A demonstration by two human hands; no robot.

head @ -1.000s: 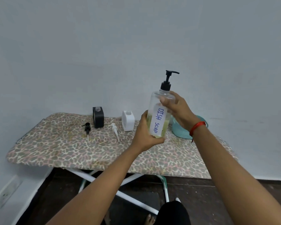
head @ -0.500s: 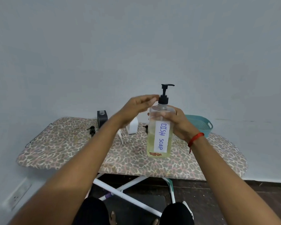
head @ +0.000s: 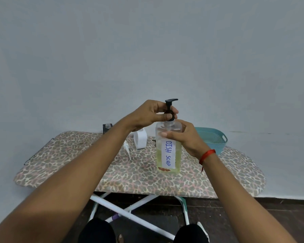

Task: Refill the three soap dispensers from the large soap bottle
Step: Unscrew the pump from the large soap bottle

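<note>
- Large soap bottle [head: 168, 155] stands upright over the middle of the ironing board [head: 68, 158].
- Left hand [head: 147, 114] pinches the black pump [head: 169, 106] at its collar.
- Right hand [head: 188, 137] grips the bottle's shoulder.
- White dispenser [head: 139, 141] stands behind the left wrist.

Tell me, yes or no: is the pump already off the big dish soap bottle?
No: the black pump sits on the neck of the dish soap bottle, with the left hand pinching its collar.
</note>
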